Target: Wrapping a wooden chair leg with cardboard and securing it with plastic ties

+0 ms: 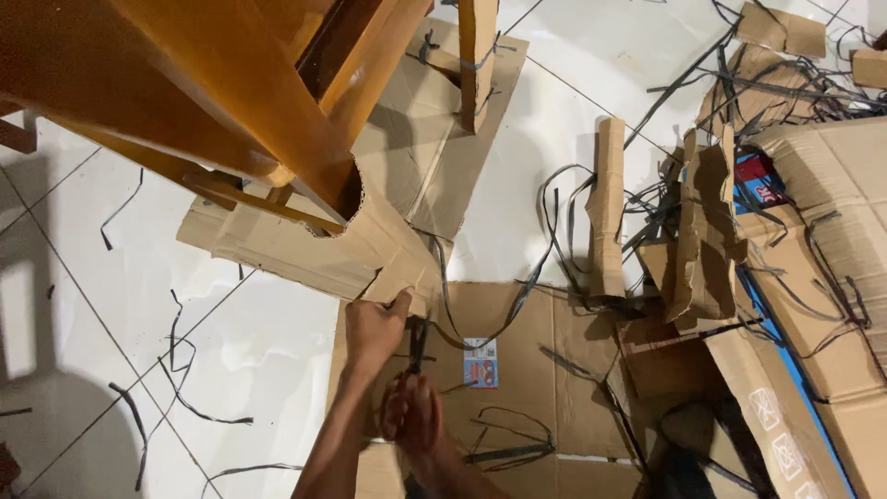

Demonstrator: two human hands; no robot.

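Head view shows me both of my hands low in the middle of the scene, over a floor of white tiles (259,351) strewn with cardboard. My left hand (374,328) pinches the near edge of a cardboard wrap (305,249), thumb and fingers closed on a loose flap of it. That wrap covers the lower part of a wooden chair (212,92), which fills the far left of the picture, its orange-brown legs tilted toward me. My right hand (413,416) sits just near of the left one, fingers curled shut around the handles of a pair of scissors (418,346). The dark blades point away from me and reach up to the cardboard edge right beside my left thumb; whether the blades are apart or together I cannot tell.

Under both hands lies a flattened cardboard sheet (554,370) with a small printed label (479,361) just right of the scissors. Black plastic straps (554,231) curl across the sheet and the tiles, most of them tangled to the right. Further right, torn cardboard pieces (702,231) stand bunched together, and a larger box (832,277) with blue edges lies at the right border.
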